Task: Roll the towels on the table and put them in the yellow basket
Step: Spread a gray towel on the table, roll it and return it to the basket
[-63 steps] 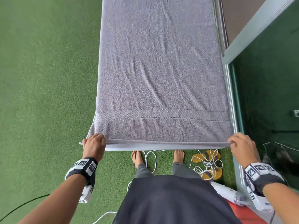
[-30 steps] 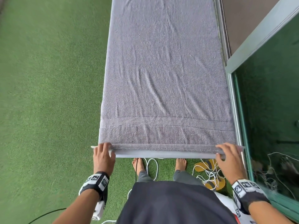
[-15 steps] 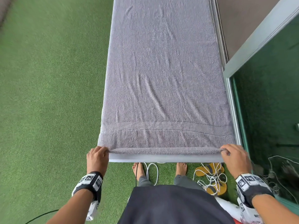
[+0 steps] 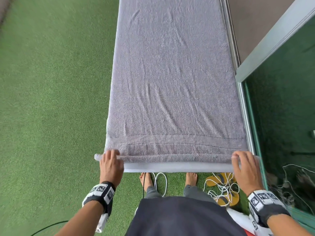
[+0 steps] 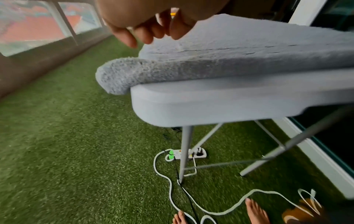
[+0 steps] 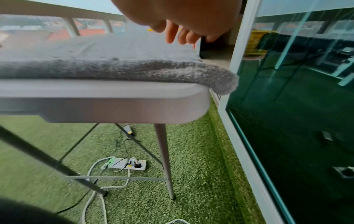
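Where both hands (image 4: 111,165) rest, towel (image 4: 173,86) begins rolling.

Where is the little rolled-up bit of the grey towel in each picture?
Head: the rolled edge runs across the table's near end, between the left hand and the right hand.
Left wrist: its left tip sticks out past the table corner.
Right wrist: its right tip hangs over the other corner.
Shared landmark: the table's pale near rim.
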